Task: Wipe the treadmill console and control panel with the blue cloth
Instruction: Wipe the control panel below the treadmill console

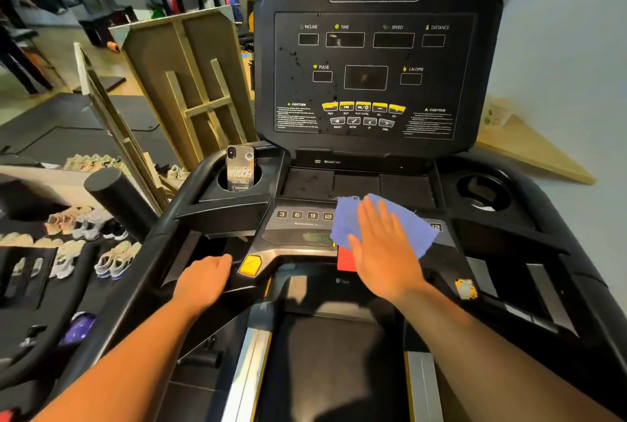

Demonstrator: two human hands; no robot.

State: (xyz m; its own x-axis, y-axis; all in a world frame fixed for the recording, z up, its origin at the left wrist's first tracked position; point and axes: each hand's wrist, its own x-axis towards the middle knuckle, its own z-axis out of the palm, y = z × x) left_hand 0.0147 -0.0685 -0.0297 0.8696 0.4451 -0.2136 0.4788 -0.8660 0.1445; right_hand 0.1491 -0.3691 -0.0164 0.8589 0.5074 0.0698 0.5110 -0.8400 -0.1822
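**Two hands, one cloth, and a row of live-looking buttons**

Two hands are seen at a treadmill whose upright console (375, 69) is speckled with dark droplets across the display windows. The blue cloth (400, 218) is spread over the lower control panel (298, 228), pressed flat beneath the right hand (380, 248), whose fingers are held straight and together on top of the fabric rather than curled round it. The left hand (203, 281) is wrapped over the black handlebar (234, 281) just beside the yellow button (250, 265), apparently for support.

Several risks can be judged from this position. A red tab (346, 259) (possibly a stop key, though this cannot be confirmed) is partly covered by the cloth's lower edge and could be pressed or dislodged by a sideways stroke. The numbered keys (304, 215) lie touching the cloth's left border and could be triggered if pressure is applied while the machine is powered; no lit display is visible on the upper screen, but a faint green glow is seen beside the cloth. Because the cloth is only pressed, not gripped, it could be left behind or bunched up on a fast pass. A phone (240, 167) stands in the left cup holder (224, 181), and could be knocked if wiping is carried that way. The spattered console is judged not yet cleaned.
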